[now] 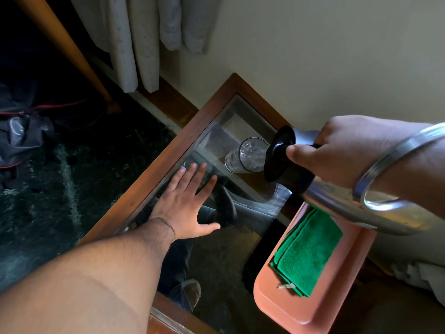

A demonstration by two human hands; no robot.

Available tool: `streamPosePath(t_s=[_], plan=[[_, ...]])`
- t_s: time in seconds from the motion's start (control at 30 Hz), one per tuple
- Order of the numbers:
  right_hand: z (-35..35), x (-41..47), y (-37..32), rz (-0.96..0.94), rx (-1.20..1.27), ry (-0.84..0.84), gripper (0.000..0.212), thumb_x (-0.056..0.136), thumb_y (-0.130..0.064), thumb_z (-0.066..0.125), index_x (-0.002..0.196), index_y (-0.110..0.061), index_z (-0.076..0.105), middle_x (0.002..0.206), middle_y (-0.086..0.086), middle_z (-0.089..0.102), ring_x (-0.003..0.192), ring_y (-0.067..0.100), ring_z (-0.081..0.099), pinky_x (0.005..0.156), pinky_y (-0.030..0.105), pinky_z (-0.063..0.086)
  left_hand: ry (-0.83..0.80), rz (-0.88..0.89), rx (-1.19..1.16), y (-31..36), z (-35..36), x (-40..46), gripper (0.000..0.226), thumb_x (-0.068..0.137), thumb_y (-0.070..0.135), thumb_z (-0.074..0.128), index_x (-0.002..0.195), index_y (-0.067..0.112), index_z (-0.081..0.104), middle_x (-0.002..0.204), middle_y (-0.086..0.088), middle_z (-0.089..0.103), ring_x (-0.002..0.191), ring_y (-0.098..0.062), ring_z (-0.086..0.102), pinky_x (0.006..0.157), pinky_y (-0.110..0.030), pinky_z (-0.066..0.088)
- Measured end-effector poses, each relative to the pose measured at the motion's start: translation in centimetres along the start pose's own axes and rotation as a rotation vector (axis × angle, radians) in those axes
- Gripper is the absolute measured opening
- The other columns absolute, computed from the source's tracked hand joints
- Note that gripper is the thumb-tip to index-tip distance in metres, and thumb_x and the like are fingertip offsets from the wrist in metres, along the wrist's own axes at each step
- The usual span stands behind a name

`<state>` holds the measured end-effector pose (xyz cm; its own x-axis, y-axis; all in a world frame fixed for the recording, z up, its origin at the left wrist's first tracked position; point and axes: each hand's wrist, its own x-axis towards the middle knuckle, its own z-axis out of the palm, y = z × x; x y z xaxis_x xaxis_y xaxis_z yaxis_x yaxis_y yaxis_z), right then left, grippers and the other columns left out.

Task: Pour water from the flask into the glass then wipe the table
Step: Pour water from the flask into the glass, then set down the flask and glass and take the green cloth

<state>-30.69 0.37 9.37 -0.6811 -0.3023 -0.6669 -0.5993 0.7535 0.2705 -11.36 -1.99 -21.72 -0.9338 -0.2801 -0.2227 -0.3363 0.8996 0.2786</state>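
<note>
My right hand (342, 150) grips the black handle of a steel flask (337, 201), with the thumb on its top. The flask is tilted towards the left, its black spout end (280, 153) right beside the rim of a clear glass (248, 155). The glass stands upright on the glass-topped wooden table (173, 150), with bubbling water visible inside. My left hand (187, 201) lies flat on the tabletop with fingers spread, left of the glass and holding nothing. A folded green cloth (305, 251) lies in an orange tray (313, 307) under the flask's body.
The table stands against a cream wall (313, 56) on the right. Pale curtains (144, 39) hang at the back. A dark green marble floor (72, 165) and a dark bag (21, 138) lie to the left. A steel bangle (395, 165) circles my right wrist.
</note>
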Motion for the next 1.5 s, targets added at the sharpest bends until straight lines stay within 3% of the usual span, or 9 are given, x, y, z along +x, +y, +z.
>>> streamPosePath(t_s=[0.5, 0.67, 0.97, 1.03, 1.13, 1.23, 1.3, 1.37, 1.5], plan=[[2.1, 0.7, 2.3, -0.022, 0.274, 0.049, 0.085, 0.069, -0.079, 0.024, 0.059, -0.005, 0.064, 0.068, 0.017, 0.067, 0.058, 0.029, 0.057, 0.064, 0.035, 0.046, 0.004, -0.006, 0.011, 0.0, 0.5, 0.0, 0.124, 0.067, 0.097, 0.033, 0.159, 0.018, 0.005, 0.167, -0.019, -0.001, 0.155, -0.035, -0.002, 0.125, -0.051, -0.003], [5.6, -0.2, 4.2, -0.008, 0.717, 0.06, 0.086, 0.065, -0.089, 0.023, 0.046, -0.017, 0.067, 0.033, 0.001, 0.046, 0.027, 0.015, 0.039, 0.045, 0.026, 0.028, -0.018, 0.024, 0.06, -0.1, 0.4, 0.0, 0.122, 0.069, 0.097, 0.025, 0.158, 0.021, -0.009, 0.166, -0.018, -0.019, 0.153, -0.035, -0.016, 0.124, -0.05, -0.008], [13.6, -5.1, 2.1, 0.19, 1.352, 0.12, 0.08, 0.062, -0.087, 0.014, 0.049, -0.027, 0.066, 0.026, -0.003, 0.042, 0.02, 0.005, 0.035, 0.044, 0.023, 0.026, -0.206, -0.043, 0.057, 0.4, -0.9, 0.4, 0.114, 0.068, 0.09, 0.01, 0.155, 0.024, -0.024, 0.163, -0.019, -0.027, 0.15, -0.035, -0.026, 0.123, -0.054, -0.008], [15.7, -7.1, 1.3, 0.255, 1.498, 0.12, 0.084, 0.061, -0.087, 0.015, 0.048, -0.021, 0.064, 0.027, -0.003, 0.042, 0.022, 0.006, 0.034, 0.045, 0.021, 0.026, -0.266, -0.03, 0.066, 0.4, -2.6, 0.4, 0.11, 0.072, 0.085, 0.012, 0.157, 0.023, -0.018, 0.165, -0.018, -0.022, 0.152, -0.035, -0.02, 0.124, -0.052, -0.006], [18.8, -10.7, 0.2, 0.344, 1.815, 0.201, 0.079, 0.074, -0.081, 0.024, 0.054, -0.013, 0.058, 0.03, -0.005, 0.044, 0.024, 0.004, 0.036, 0.038, 0.016, 0.028, -0.308, 0.024, 0.098, 0.5, -6.7, 1.1, 0.096, 0.088, 0.071, 0.045, 0.16, 0.019, 0.007, 0.168, -0.018, 0.011, 0.153, -0.035, 0.012, 0.124, -0.05, 0.012], [21.4, -13.3, -0.8, 0.464, 2.122, 0.332, 0.059, 0.094, -0.059, 0.031, 0.08, -0.007, 0.058, 0.057, -0.002, 0.06, 0.038, 0.001, 0.052, 0.034, 0.011, 0.039, -0.162, -0.002, 0.037, 0.7, -11.9, 3.2, 0.095, 0.084, 0.06, 0.067, 0.154, 0.01, 0.026, 0.153, -0.017, 0.045, 0.137, -0.035, 0.044, 0.113, -0.051, 0.037], [23.8, -14.8, -1.6, 0.542, 2.001, 0.343, 0.041, 0.093, -0.04, 0.052, 0.1, 0.0, 0.06, 0.089, 0.017, 0.065, 0.066, 0.012, 0.062, 0.052, 0.012, 0.047, -0.081, -0.049, -0.116, 1.2, -14.9, 5.0, 0.106, 0.081, 0.061, 0.072, 0.157, 0.011, 0.018, 0.157, -0.017, 0.038, 0.139, -0.036, 0.043, 0.111, -0.049, 0.039], [26.6, -15.8, -2.5, 0.665, 1.803, 0.324, 0.038, 0.088, -0.008, 0.067, 0.12, 0.008, 0.055, 0.122, 0.024, 0.058, 0.102, 0.026, 0.059, 0.082, 0.029, 0.049, -0.063, -0.053, -0.236, 1.9, -17.1, 6.6, 0.113, 0.078, 0.064, 0.074, 0.159, 0.015, 0.012, 0.162, -0.015, 0.031, 0.143, -0.034, 0.038, 0.114, -0.047, 0.036], [28.0, -17.3, -4.8, 0.724, 1.613, 0.4, 0.046, 0.082, 0.0, 0.069, 0.121, 0.01, 0.046, 0.116, 0.034, 0.057, 0.106, 0.045, 0.057, 0.086, 0.038, 0.042, -0.181, 0.054, -0.267, 4.6, -18.8, 8.7, 0.119, 0.073, 0.064, 0.079, 0.16, 0.018, 0.012, 0.162, -0.014, 0.03, 0.146, -0.03, 0.033, 0.118, -0.044, 0.029]])
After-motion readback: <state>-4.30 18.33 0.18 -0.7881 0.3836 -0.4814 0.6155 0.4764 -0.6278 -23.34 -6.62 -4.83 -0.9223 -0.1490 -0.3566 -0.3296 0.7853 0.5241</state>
